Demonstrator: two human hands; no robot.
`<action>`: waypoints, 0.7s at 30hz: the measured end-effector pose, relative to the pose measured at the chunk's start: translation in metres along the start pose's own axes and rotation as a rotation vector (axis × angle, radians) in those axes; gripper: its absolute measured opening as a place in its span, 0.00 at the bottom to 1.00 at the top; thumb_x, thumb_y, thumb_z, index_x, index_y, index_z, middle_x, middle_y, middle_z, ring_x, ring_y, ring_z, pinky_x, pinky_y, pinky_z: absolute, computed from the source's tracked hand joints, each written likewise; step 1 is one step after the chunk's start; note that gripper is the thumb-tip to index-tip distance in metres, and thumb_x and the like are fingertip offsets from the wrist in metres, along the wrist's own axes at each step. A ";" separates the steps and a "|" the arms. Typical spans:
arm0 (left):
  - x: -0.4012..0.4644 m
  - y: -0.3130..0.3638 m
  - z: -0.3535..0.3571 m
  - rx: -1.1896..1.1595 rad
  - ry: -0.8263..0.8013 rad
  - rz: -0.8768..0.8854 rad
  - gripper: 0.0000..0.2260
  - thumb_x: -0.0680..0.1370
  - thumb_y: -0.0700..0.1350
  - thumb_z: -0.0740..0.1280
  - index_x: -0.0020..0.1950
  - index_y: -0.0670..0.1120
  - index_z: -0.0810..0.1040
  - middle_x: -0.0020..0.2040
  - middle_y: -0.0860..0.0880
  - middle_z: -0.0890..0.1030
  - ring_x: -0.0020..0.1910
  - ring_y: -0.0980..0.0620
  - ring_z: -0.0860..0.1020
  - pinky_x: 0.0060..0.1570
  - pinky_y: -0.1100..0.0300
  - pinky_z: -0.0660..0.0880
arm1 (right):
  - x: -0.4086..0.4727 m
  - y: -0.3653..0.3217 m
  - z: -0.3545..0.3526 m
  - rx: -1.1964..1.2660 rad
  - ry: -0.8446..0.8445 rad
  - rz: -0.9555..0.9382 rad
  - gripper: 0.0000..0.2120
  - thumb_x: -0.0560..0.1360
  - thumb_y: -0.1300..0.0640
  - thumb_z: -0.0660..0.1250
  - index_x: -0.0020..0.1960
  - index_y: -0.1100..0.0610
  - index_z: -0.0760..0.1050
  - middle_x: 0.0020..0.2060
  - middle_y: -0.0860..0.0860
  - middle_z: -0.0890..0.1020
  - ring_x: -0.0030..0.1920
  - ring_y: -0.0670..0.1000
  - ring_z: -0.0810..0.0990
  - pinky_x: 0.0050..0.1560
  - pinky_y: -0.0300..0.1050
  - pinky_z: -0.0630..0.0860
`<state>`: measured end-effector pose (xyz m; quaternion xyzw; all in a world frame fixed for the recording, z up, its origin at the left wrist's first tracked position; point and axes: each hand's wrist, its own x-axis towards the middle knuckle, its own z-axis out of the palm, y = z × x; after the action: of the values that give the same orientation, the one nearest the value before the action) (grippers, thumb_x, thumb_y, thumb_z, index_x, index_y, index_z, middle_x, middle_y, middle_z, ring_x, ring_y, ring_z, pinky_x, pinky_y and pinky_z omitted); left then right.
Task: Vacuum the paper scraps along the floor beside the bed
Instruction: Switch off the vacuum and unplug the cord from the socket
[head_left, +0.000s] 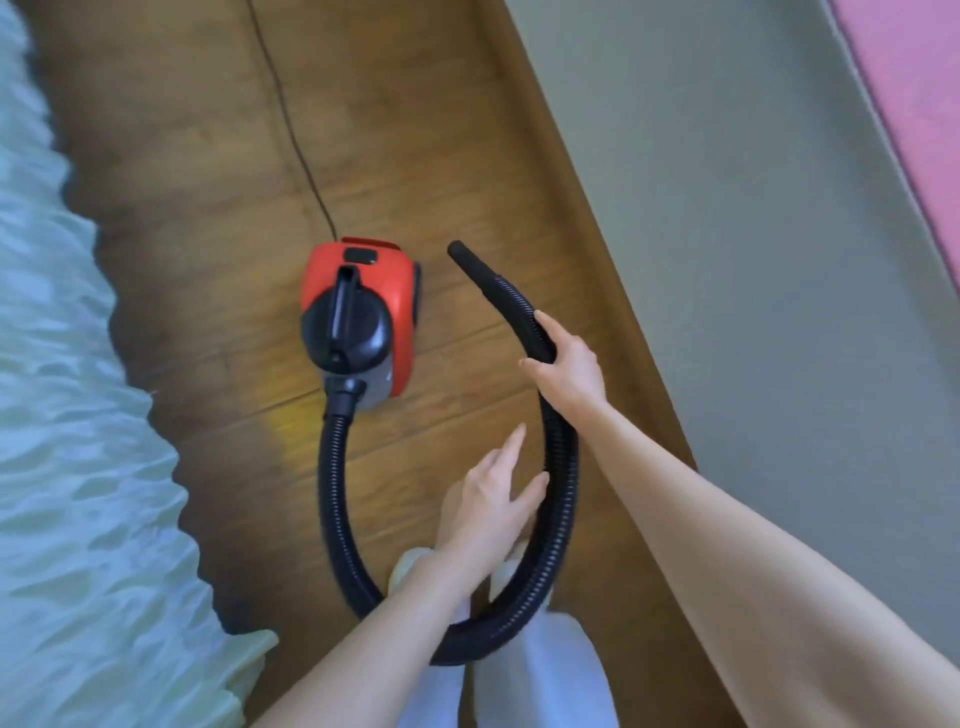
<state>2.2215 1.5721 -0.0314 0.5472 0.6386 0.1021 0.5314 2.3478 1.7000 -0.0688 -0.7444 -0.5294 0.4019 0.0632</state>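
Note:
A small red and black vacuum cleaner (363, 317) stands on the wooden floor (208, 218) beside the bed (67, 415). Its black ribbed hose (558, 519) loops down from the body, under my arms and back up to a bare nozzle tip (460, 252) near the vacuum's right side. My right hand (566, 364) grips the hose a little below the nozzle. My left hand (493, 499) hovers inside the loop with fingers straight, holding nothing, close to the hose. No paper scraps show on the floor.
A thin black power cord (291, 135) runs from the vacuum's back toward the top of the view. A grey wall (753, 208) borders the floor strip on the right. My legs and pale slippers (410, 566) stand at the bottom.

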 end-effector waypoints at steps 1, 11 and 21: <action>0.009 -0.003 -0.015 0.014 0.022 -0.011 0.27 0.78 0.61 0.57 0.75 0.62 0.52 0.63 0.57 0.72 0.51 0.55 0.76 0.46 0.59 0.74 | 0.014 -0.015 -0.003 -0.043 0.009 -0.032 0.32 0.74 0.51 0.67 0.74 0.39 0.60 0.55 0.52 0.75 0.53 0.52 0.77 0.53 0.49 0.77; 0.107 -0.023 -0.145 0.374 0.264 -0.035 0.27 0.79 0.57 0.58 0.76 0.51 0.57 0.58 0.52 0.73 0.54 0.51 0.73 0.44 0.57 0.74 | 0.142 -0.117 -0.052 -0.194 0.029 -0.247 0.31 0.76 0.53 0.65 0.75 0.39 0.59 0.52 0.47 0.71 0.44 0.48 0.74 0.40 0.41 0.71; 0.236 -0.068 -0.212 0.619 0.258 -0.102 0.25 0.79 0.52 0.60 0.74 0.46 0.62 0.62 0.44 0.72 0.59 0.43 0.70 0.49 0.49 0.75 | 0.202 -0.113 -0.016 -0.227 -0.048 -0.285 0.31 0.77 0.52 0.65 0.76 0.40 0.57 0.51 0.49 0.72 0.43 0.48 0.75 0.35 0.36 0.69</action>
<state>2.0522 1.8325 -0.1255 0.6325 0.7279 -0.0549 0.2591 2.2984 1.9236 -0.1065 -0.6544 -0.6729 0.3443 0.0225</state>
